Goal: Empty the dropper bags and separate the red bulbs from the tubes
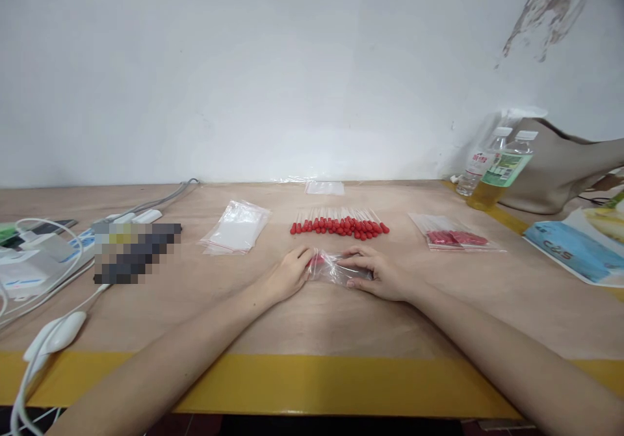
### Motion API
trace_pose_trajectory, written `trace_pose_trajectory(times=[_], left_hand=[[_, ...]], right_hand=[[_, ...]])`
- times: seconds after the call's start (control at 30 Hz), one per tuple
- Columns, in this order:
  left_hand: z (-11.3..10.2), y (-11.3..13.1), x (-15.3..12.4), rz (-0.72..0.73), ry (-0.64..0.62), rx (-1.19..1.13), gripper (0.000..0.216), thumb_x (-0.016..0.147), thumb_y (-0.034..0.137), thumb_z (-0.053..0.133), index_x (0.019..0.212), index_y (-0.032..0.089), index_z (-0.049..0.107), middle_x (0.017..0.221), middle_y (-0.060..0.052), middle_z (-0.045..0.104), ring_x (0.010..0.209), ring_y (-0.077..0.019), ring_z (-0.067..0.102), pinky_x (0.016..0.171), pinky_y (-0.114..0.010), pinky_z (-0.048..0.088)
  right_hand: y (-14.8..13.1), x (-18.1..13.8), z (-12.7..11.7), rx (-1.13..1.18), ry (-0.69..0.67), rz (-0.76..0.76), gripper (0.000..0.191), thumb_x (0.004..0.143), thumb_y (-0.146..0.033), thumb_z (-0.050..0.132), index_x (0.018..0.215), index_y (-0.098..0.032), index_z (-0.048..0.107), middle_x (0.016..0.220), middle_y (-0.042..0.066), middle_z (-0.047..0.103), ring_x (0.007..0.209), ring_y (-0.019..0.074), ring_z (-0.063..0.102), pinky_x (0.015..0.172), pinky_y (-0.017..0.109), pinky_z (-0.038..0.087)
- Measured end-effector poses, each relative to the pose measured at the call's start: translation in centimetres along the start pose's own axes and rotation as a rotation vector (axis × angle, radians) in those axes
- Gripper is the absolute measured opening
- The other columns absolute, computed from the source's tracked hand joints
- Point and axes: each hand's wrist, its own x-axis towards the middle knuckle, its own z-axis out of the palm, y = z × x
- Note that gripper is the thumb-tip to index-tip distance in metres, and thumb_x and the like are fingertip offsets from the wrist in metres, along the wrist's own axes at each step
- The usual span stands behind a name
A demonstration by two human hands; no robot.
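Note:
A clear plastic zip bag [334, 273] lies across the middle of the table between my hands, with something red showing at its left end. My left hand [291, 272] pinches that end, fingers together. At the other end, the fingers of my right hand [383, 275] curl round the bag, thumb below. Just beyond is a row of thin clear-stemmed pieces with red bulb-shaped ends [341, 226], the ends facing me. Flat clear zip bags [238, 227] are stacked to the left. Filled bags with red-ended pieces [455, 238] lie to the right.
White cables and a power strip [82, 244] occupy the left side, beside a blurred dark object [139, 254]. Two bottles [502, 169], a grey-brown bag [550, 163] and a blue packet [575, 251] are at right. Another flat bag [325, 188] lies near the wall.

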Motion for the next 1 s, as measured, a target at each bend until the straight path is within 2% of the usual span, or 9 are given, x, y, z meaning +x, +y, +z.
trace_pose_trajectory(times=[0.1, 0.23, 0.43, 0.53, 0.67, 0.77, 0.87, 1.0], left_hand=[[-0.7, -0.4, -0.3, 0.025, 0.033, -0.021, 0.033, 0.073, 0.009, 0.043, 0.105, 0.017, 0.053, 0.096, -0.007, 0.058, 0.083, -0.0168, 0.055, 0.074, -0.027, 0.045], [-3.0, -0.8, -0.8, -0.059, -0.021, -0.078, 0.03, 0.069, 0.012, 0.046, 0.095, 0.017, 0.06, 0.077, -0.003, 0.058, 0.065, -0.0124, 0.053, 0.061, -0.022, 0.043], [-5.8, -4.2, -1.7, -0.193, -0.134, -0.282, 0.029, 0.07, 0.016, 0.047, 0.094, 0.016, 0.062, 0.083, -0.003, 0.063, 0.071, -0.0139, 0.057, 0.064, -0.023, 0.045], [-6.1, -6.0, -2.0, -0.289, -0.205, -0.462, 0.028, 0.069, 0.021, 0.052, 0.095, 0.016, 0.062, 0.086, -0.004, 0.065, 0.077, -0.0166, 0.06, 0.069, -0.027, 0.048], [-5.8, -6.7, -2.1, -0.431, -0.265, -0.705, 0.042, 0.066, 0.026, 0.063, 0.106, 0.015, 0.057, 0.094, -0.006, 0.066, 0.088, -0.019, 0.061, 0.081, -0.034, 0.047], [-5.8, -6.6, -1.9, -0.474, -0.251, -0.788, 0.042, 0.064, 0.03, 0.068, 0.103, 0.017, 0.059, 0.099, -0.007, 0.065, 0.093, -0.0193, 0.06, 0.087, -0.037, 0.045], [-5.9, -6.5, -1.9, -0.519, -0.232, -0.829, 0.037, 0.064, 0.033, 0.069, 0.097, 0.018, 0.061, 0.099, -0.006, 0.065, 0.093, -0.0185, 0.06, 0.087, -0.037, 0.045], [-5.7, -6.4, -1.9, -0.612, -0.186, -0.984, 0.043, 0.062, 0.034, 0.072, 0.1, 0.017, 0.059, 0.098, -0.007, 0.065, 0.089, -0.0187, 0.061, 0.086, -0.041, 0.047]], right_hand=[[-0.2, 0.0, -0.2, -0.009, -0.008, 0.004, 0.04, 0.077, -0.036, 0.058, 0.115, -0.026, 0.055, 0.119, 0.008, 0.05, 0.107, 0.0219, 0.05, 0.089, 0.038, 0.043], [-0.1, -0.1, -0.2, -0.026, -0.012, 0.026, 0.037, 0.078, -0.036, 0.057, 0.113, -0.023, 0.057, 0.118, 0.009, 0.053, 0.106, 0.0208, 0.051, 0.091, 0.038, 0.041], [0.2, -0.3, -0.5, -0.138, 0.002, 0.031, 0.039, 0.078, -0.041, 0.054, 0.111, -0.02, 0.059, 0.116, 0.01, 0.056, 0.106, 0.0217, 0.051, 0.092, 0.038, 0.041], [0.2, -0.3, -0.9, -0.199, 0.027, 0.011, 0.036, 0.078, -0.043, 0.054, 0.103, -0.019, 0.063, 0.109, 0.01, 0.058, 0.1, 0.0218, 0.054, 0.087, 0.038, 0.044], [-0.1, -0.1, -0.8, -0.24, 0.158, -0.016, 0.024, 0.081, -0.037, 0.051, 0.08, -0.019, 0.066, 0.094, 0.009, 0.061, 0.087, 0.0198, 0.056, 0.078, 0.037, 0.046], [-0.4, 0.0, -0.1, -0.249, 0.208, -0.053, 0.021, 0.081, -0.034, 0.051, 0.09, -0.019, 0.064, 0.099, 0.01, 0.059, 0.091, 0.0207, 0.055, 0.08, 0.038, 0.045], [-0.7, 0.1, 0.5, -0.227, 0.149, -0.089, 0.024, 0.081, -0.033, 0.052, 0.099, -0.021, 0.061, 0.103, 0.009, 0.057, 0.094, 0.0212, 0.054, 0.082, 0.039, 0.044], [-0.7, 0.0, 0.6, -0.186, 0.097, -0.084, 0.026, 0.081, -0.032, 0.052, 0.103, -0.022, 0.06, 0.104, 0.009, 0.056, 0.096, 0.0209, 0.053, 0.083, 0.038, 0.044]])
